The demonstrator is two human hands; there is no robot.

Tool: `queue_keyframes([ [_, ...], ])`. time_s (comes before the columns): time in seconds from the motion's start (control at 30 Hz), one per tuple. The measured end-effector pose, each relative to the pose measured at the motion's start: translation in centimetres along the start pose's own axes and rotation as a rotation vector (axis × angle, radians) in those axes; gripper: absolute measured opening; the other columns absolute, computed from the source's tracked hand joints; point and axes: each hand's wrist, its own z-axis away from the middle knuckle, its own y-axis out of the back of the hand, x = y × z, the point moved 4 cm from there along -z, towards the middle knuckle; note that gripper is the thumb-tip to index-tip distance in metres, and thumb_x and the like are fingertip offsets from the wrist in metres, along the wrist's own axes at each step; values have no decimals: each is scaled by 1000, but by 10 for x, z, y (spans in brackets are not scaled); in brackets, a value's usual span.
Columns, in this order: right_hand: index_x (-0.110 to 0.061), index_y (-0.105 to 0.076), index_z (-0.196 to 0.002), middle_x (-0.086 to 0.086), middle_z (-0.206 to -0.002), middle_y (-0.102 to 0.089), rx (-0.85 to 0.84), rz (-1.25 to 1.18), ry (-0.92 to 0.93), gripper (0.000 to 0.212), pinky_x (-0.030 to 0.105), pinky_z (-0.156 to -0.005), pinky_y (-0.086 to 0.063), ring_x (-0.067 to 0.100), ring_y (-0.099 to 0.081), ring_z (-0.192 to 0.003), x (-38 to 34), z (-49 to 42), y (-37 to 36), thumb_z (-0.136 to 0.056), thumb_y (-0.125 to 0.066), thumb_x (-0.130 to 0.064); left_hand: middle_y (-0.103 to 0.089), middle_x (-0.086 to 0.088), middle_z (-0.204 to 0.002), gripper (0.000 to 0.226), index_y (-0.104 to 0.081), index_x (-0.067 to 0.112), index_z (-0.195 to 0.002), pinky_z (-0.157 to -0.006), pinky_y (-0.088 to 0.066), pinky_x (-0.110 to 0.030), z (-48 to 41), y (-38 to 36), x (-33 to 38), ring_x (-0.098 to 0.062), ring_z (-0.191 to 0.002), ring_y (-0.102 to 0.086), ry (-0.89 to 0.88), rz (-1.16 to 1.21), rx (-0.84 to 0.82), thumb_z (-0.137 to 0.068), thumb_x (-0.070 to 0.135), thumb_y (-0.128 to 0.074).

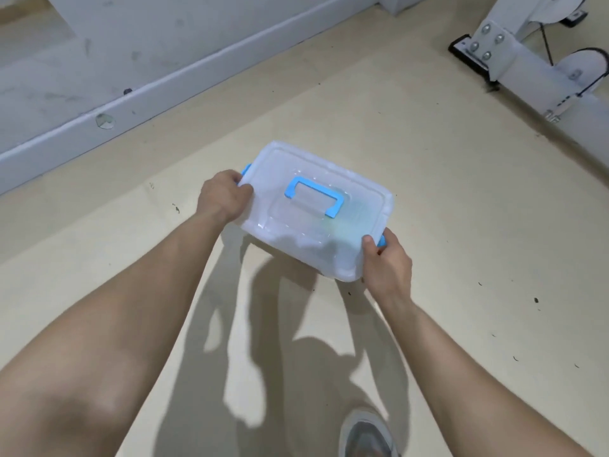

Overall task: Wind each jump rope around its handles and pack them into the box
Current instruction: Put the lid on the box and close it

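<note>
A translucent white plastic box (296,239) with its lid on is held above the floor in the middle of the head view. A blue carry handle (314,195) lies flat on the lid. My left hand (224,196) grips the box's left end, by a blue side latch (246,169). My right hand (387,258) grips the right end, its fingers curled over the other blue latch (381,241). A faint greenish shape shows through the lid near the right end. No jump rope is plainly visible.
The floor (445,209) is beige with dark scuffs. A white wall base (131,103) runs along the upper left. A white metal machine frame (514,61) with bolts and wheels stands at the upper right. My shoe (365,437) shows at the bottom.
</note>
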Motion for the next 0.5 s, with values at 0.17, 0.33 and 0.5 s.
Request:
queue_keyframes([
  [0.17,-23,-57,-131,0,-116,-67,-223,312,61,37,36,-84,-49,26,-61,-105,-41,-10,-19,-98,-46,-38,-70,-10,-91,29,-62,14,-97,-75,-52,-38,73,38,-92,-33,-82,-66,180,52,13,-92,42,-57],
  [0.33,-20,-58,-120,2,-108,-64,-505,564,234,33,35,-74,-46,26,-59,-94,-88,44,-90,-97,-43,-39,-73,-14,-84,38,-59,13,-87,-81,-58,-45,163,88,-194,-35,-71,-72,440,145,112,-96,49,-51],
  [0.5,-15,-53,-106,3,-97,-58,-555,708,412,32,35,-72,-36,28,-53,-88,-110,105,-150,-100,-33,-39,-71,-11,-90,36,-57,17,-81,-82,-56,-41,219,120,-267,-34,-83,-69,579,228,206,-95,50,-51],
])
